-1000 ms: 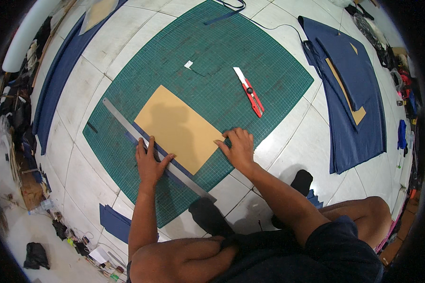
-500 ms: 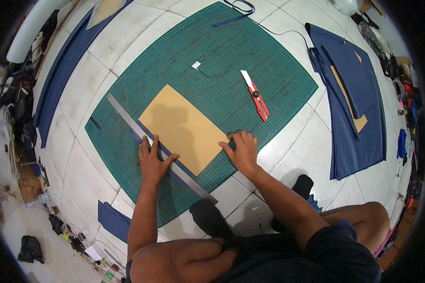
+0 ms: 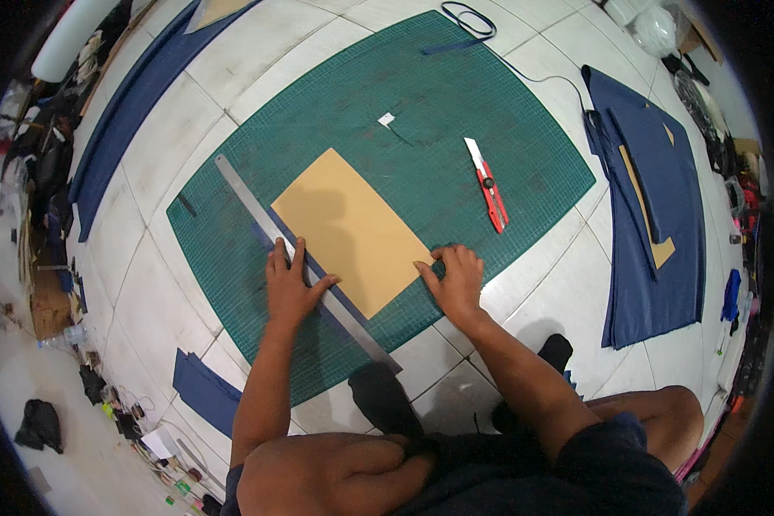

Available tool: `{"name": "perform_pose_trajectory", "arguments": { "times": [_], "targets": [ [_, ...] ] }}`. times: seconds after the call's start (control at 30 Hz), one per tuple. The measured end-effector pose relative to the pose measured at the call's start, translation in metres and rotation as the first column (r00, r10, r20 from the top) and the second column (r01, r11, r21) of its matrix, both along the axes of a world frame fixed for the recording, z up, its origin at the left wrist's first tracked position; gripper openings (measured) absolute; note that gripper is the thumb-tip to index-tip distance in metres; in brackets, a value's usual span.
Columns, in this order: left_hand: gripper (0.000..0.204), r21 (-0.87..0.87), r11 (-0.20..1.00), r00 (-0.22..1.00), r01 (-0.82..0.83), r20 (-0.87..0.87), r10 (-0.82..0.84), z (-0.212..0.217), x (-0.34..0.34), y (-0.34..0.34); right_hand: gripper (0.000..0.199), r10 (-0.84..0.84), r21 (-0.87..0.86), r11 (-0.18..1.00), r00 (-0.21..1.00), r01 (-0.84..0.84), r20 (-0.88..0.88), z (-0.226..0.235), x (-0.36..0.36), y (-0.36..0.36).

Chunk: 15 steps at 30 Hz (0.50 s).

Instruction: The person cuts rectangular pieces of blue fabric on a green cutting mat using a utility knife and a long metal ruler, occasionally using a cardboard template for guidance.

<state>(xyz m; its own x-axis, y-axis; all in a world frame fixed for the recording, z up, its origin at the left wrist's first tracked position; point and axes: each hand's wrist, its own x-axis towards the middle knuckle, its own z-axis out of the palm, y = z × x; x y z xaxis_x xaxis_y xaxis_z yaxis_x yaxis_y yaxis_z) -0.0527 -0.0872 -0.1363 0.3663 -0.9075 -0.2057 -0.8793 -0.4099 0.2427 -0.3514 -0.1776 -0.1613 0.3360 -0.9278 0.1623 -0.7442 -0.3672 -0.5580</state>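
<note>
On my feed, my left grip [image 3: 294,284] lies spread-fingered across a long grey metal ruler [image 3: 249,198]. My right grip [image 3: 458,279] sets thumb and fingertips at the corner of a rectangular tan sheet [image 3: 344,228]; whether they pinch it I cannot tell. The sheet lies beside the ruler on a green gridded cutting mat [image 3: 318,129], a red-handled cutter [image 3: 492,198] off right. A black-socked foot [image 3: 383,400] crowds the ruler's near end.

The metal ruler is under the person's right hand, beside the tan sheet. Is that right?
Not quite: the head view shows the metal ruler under the person's left hand. It is beside the tan sheet.
</note>
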Motion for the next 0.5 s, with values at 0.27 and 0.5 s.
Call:
{"name": "perform_pose_trajectory", "arguments": {
  "times": [0.27,0.5],
  "targets": [
    [0.104,-0.086,0.996,0.999,0.032,-0.004,-0.032,-0.005,0.009,0.0,0.075,0.482,0.097,0.874,0.875,-0.476,-0.051,0.055,0.099,-0.048],
    [0.104,-0.163,0.985,0.998,0.051,0.03,-0.047,-0.008,0.011,0.004,0.132,0.774,0.439,0.607,0.367,-0.663,-0.515,0.053,0.196,-0.089]
  ]
}}
